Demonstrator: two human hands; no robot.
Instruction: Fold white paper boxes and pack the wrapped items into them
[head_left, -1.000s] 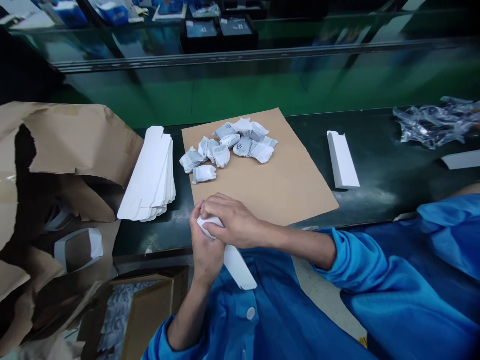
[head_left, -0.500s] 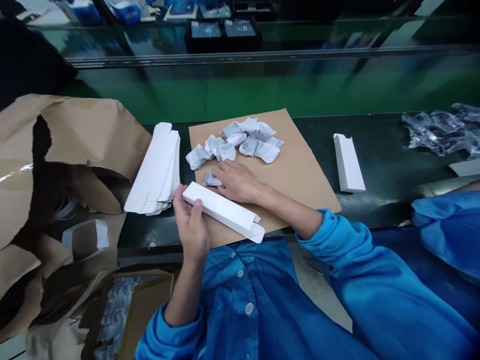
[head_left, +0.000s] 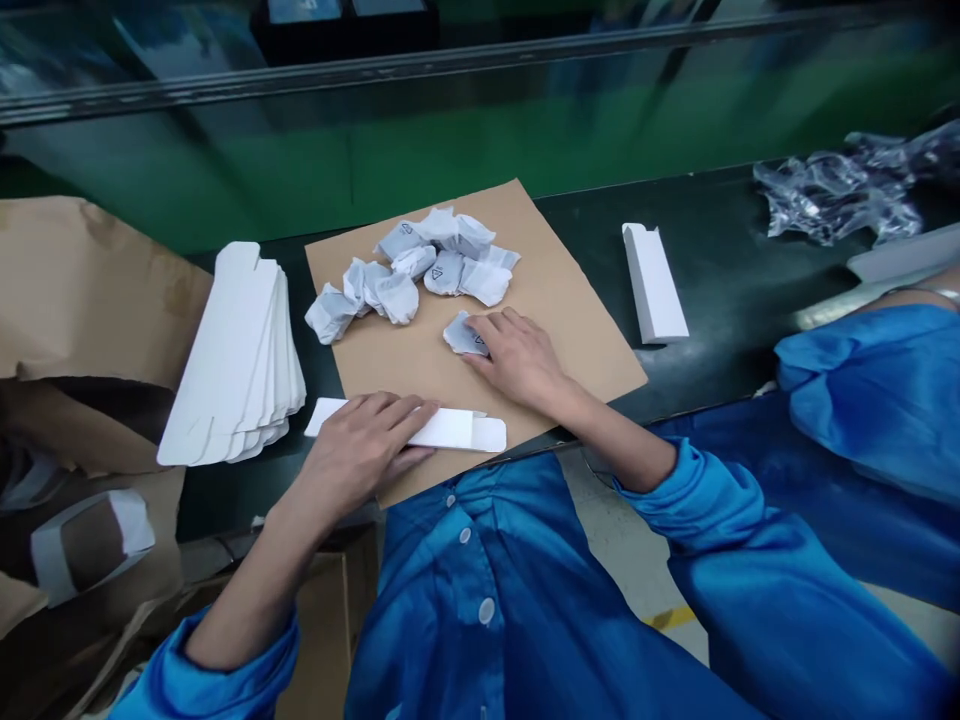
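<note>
My left hand (head_left: 367, 450) lies over a long white carton (head_left: 450, 430) at the near edge of a brown paper sheet (head_left: 562, 320), its fingers curled on the carton and holding it down. My right hand (head_left: 517, 355) rests on the sheet with its fingertips closed on a small white wrapped packet (head_left: 461, 335). Several more wrapped packets (head_left: 420, 270) lie in a pile further back on the sheet.
A stack of flat white carton blanks (head_left: 232, 355) lies left of the sheet. Another white carton (head_left: 654, 283) lies on the dark belt to the right. Crumpled clear plastic (head_left: 840, 190) sits far right. Brown paper wrapping (head_left: 82, 290) fills the left side. A blue sleeve (head_left: 870, 390) of another person is at the right.
My left hand lowered the white carton flat onto the sheet's near edge. My right hand drew one packet out of the pile toward me. The camera view shifted right and down.
</note>
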